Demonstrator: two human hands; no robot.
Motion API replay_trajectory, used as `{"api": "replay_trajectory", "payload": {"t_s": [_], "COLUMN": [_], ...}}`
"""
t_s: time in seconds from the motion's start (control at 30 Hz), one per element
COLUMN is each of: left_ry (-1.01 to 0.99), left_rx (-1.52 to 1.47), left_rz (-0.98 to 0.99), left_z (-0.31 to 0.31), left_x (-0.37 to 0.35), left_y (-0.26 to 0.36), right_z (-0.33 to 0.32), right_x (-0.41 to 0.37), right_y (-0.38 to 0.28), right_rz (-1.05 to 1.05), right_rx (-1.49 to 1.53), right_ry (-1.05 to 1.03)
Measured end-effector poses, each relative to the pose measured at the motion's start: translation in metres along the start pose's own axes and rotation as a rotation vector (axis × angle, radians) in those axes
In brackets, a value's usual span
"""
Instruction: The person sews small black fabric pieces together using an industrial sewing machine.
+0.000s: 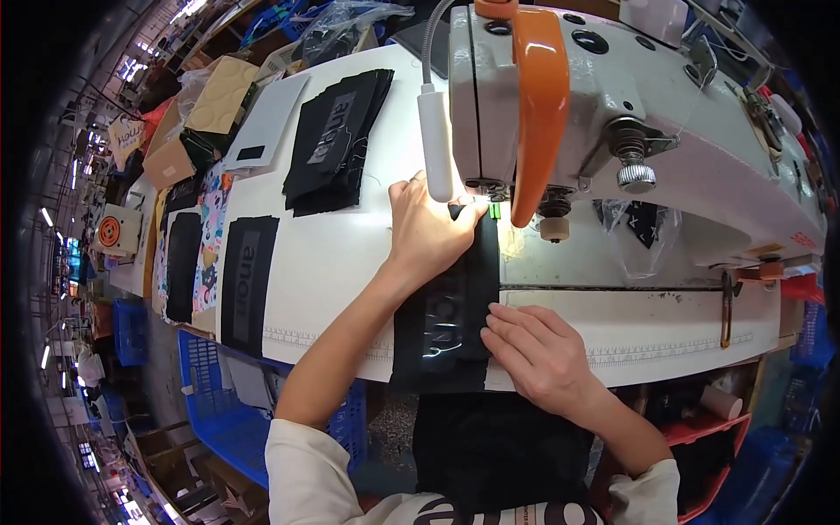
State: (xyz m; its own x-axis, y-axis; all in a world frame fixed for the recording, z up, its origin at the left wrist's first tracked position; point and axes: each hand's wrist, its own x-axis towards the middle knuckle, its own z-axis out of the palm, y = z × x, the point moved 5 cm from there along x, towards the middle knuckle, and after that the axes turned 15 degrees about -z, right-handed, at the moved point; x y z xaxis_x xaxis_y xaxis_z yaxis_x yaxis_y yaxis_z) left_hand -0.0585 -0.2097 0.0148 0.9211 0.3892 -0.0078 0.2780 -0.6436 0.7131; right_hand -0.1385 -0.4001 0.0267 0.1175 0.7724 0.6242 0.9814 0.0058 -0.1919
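Observation:
A black fabric piece (pixel 408 337) with a shiny lettered patch (pixel 444 319) lies under the head of the white sewing machine (pixel 726 149). My left hand (pixel 429 223) is closed on the fabric's far end, with the thumb close beside the needle area; some of its fingers are hidden. Along the right edge near the front, my right hand (pixel 538 354) rests with fingers stretched out and together, their tips touching the fabric. A lit lamp tube (pixel 435 144) hangs just above my left hand. The needle itself cannot be made out.
Left of my arm lies a lettered black piece (pixel 249 284), with a stack of similar pieces (pixel 337 144) behind it. A printed ruler (pixel 665 348) runs along the table's front. Thread snips (pixel 726 311) lie at right. Below left is a blue basket (pixel 219 411).

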Motion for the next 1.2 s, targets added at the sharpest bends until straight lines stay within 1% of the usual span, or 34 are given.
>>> {"api": "replay_trajectory", "payload": {"t_s": [0.23,0.4,0.5,0.53,0.63,0.67,0.73,0.8,0.87,0.9,0.93,1.0,1.03,1.13,1.2], "left_ry": [0.029,0.085,0.106,0.102,0.19,0.189,0.329,-0.094,-0.406,-0.414,-0.379,-0.301,-0.304,-0.199,-0.177], "left_rx": [0.013,-0.014,0.076,0.076,0.196,0.194,0.264,0.07,0.063,0.062,0.14,0.293,0.291,0.468,0.492], "left_rz": [0.033,0.081,0.178,0.174,0.201,0.196,0.323,0.475,0.488,0.474,0.512,0.6,0.6,0.761,0.79], "left_z": [0.006,0.001,0.003,0.004,0.002,-0.003,-0.025,-0.038,-0.037,-0.035,-0.031,-0.024,-0.022,-0.02,-0.019], "left_x": [0.006,0.001,-0.004,-0.005,-0.012,-0.018,-0.042,-0.081,-0.124,-0.136,-0.147,-0.16,-0.161,-0.167,-0.168], "left_y": [-0.01,-0.006,-0.001,-0.002,-0.004,-0.003,0.015,0.02,0.026,0.023,0.022,0.021,0.02,0.021,0.02], "right_z": [-0.004,-0.005,-0.006,-0.006,-0.004,-0.005,-0.011,-0.012,-0.015,-0.015,-0.012,-0.004,-0.001,0.001,0.001], "right_x": [0.003,0.005,0.004,0.003,-0.002,-0.002,-0.003,-0.012,-0.03,-0.037,-0.042,-0.049,-0.051,-0.053,-0.054], "right_y": [0.005,0.005,0.002,0.001,-0.001,-0.004,-0.01,-0.021,-0.041,-0.048,-0.049,-0.051,-0.051,-0.05,-0.05], "right_rz": [0.098,0.085,0.086,0.089,0.098,0.097,0.104,0.131,0.148,0.159,0.167,0.108,0.075,0.073,0.069], "right_rx": [0.003,0.0,0.008,0.012,0.038,0.041,-0.014,-0.04,-0.059,-0.062,-0.05,-0.069,-0.082,-0.068,-0.061], "right_ry": [0.016,-0.003,-0.035,-0.037,-0.061,-0.065,-0.125,-0.144,-0.074,-0.045,-0.051,-0.047,-0.042,-0.016,-0.004]}}
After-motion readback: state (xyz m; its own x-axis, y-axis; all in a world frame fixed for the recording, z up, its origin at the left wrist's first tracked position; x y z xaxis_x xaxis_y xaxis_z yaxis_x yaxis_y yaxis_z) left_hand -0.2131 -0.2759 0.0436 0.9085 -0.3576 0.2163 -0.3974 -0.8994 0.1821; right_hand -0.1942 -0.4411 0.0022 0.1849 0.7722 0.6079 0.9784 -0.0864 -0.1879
